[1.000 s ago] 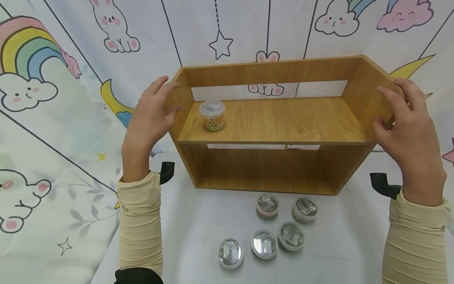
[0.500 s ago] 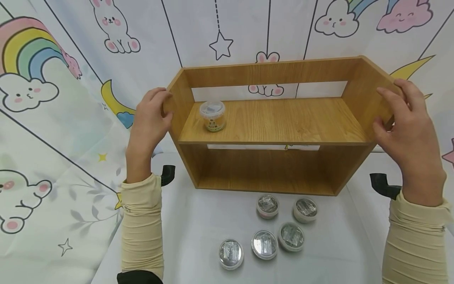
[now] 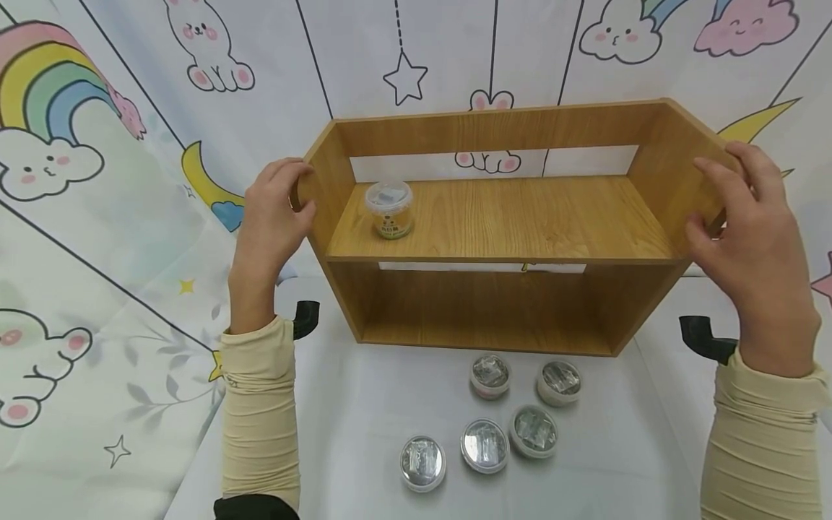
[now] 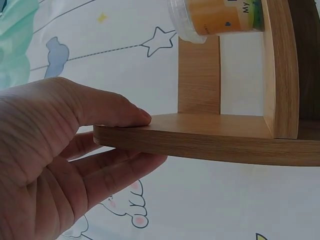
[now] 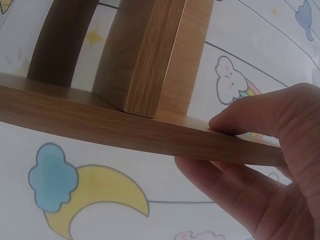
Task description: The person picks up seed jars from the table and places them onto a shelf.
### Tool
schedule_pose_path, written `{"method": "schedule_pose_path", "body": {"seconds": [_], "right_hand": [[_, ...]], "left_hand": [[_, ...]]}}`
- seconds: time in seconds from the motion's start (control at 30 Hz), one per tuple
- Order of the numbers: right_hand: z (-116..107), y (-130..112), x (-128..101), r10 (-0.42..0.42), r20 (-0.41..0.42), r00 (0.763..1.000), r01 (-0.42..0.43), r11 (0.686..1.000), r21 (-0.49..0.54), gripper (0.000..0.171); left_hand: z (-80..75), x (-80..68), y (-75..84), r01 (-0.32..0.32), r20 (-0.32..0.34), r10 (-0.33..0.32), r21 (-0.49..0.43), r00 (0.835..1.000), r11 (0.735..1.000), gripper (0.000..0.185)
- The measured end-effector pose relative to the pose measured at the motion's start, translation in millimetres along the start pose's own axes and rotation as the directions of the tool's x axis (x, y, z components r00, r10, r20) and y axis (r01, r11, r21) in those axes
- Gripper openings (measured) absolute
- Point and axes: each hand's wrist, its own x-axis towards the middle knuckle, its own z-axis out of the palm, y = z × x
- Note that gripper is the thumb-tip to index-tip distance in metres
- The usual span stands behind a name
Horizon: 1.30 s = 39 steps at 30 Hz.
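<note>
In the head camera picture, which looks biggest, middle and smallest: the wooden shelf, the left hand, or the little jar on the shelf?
1. wooden shelf, by far the largest.
2. left hand, though it may be nearer the camera.
3. jar, the smallest.

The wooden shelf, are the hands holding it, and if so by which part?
Yes. The left hand grips the wooden shelf by its left side panel's edge, and the right hand grips the right side panel's edge, thumb one side, fingers the other.

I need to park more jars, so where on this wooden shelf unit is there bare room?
The upper board of the wooden shelf unit is bare from the lidded jar at its left end to the right side panel. The lower compartment shows nothing inside. Five foil-topped jars crowd the tabletop in front. The left hand and right hand grip the side panels.
</note>
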Motion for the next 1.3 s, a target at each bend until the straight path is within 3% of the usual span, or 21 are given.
{"method": "schedule_pose_path", "body": {"seconds": [0.27, 0.4, 0.57, 0.73, 0.8, 1.07, 1.3], "right_hand": [[2, 2, 3, -0.056, -0.034, 0.998, 0.056, 0.998, -0.016, 0.065], [-1, -4, 4, -0.031, -0.057, 0.998, 0.028, 0.999, -0.046, 0.061], [-14, -20, 1, 0.026, -0.087, 0.996, -0.037, 0.991, -0.129, 0.058], [-29, -34, -6, -0.024, -0.134, 0.991, 0.001, 0.986, -0.167, 0.058], [-33, -40, -8, -0.074, -0.136, 0.988, 0.053, 0.987, -0.153, 0.056], [-37, -68, -23, -0.145, -0.155, 0.977, 0.141, 0.989, -0.037, 0.052], [-31, -74, -48, -0.195, -0.027, 0.981, 0.195, 0.981, 0.007, 0.072]], "left_hand": [[-1.6, 1.0, -1.0, 0.004, 0.0, -0.004, -0.009, 1.0, 1.0, 0.041], [-3.1, 1.9, -2.1, 0.001, -0.009, -0.001, -0.002, 1.0, 1.0, 0.04], [-2.4, 3.3, -2.6, -0.003, -0.012, 0.003, 0.016, 1.0, 1.0, 0.04], [-1.4, 3.8, -2.5, -0.001, -0.013, 0.001, 0.012, 1.0, 1.0, 0.039], [-1.3, 4.2, -2.4, 0.0, -0.014, 0.0, 0.013, 1.0, 1.0, 0.039], [0.8, 4.1, -3.3, 0.011, -0.011, -0.011, 0.012, 1.0, 1.0, 0.039], [3.4, 2.9, -4.3, 0.003, -0.013, -0.003, 0.012, 1.0, 1.0, 0.038]]}}
